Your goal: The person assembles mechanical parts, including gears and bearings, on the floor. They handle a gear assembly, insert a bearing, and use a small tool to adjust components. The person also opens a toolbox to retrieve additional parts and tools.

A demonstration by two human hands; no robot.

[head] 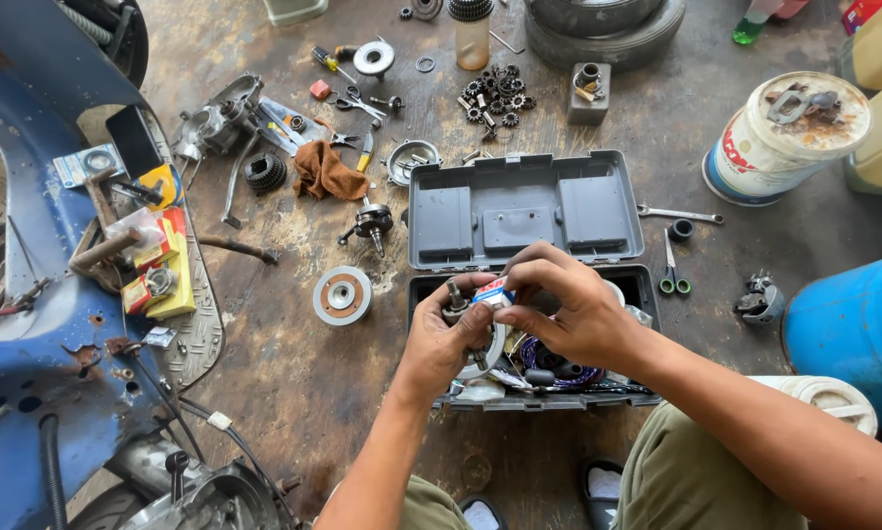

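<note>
Our left hand (pixel 439 339) is closed around a small metal shaft part (pixel 455 302), whose lower end our palm hides, while the fingers of our right hand (pixel 564 309) pinch a little red, white and blue packet (pixel 493 291) against it; what the packet is we cannot make out. Both hands hover over the open grey toolbox (pixel 524 211), at the middle of the view, and cover much of its tray, so its contents read only as a tangle of purple cable (pixel 549 358) and odd bits. At 9 o'clock of the hands a round metal disc (pixel 342 294) lies on the stained floor (pixel 294 373). At 3 o'clock lie green-handled scissors (pixel 669 270) and a spanner (pixel 678 213). At 12 o'clock sits a cluster of small gears (pixel 495 96). A blue scooter body (pixel 29 294) is cut off by the left edge, and a blue drum (pixel 853 329) by the right.
</note>
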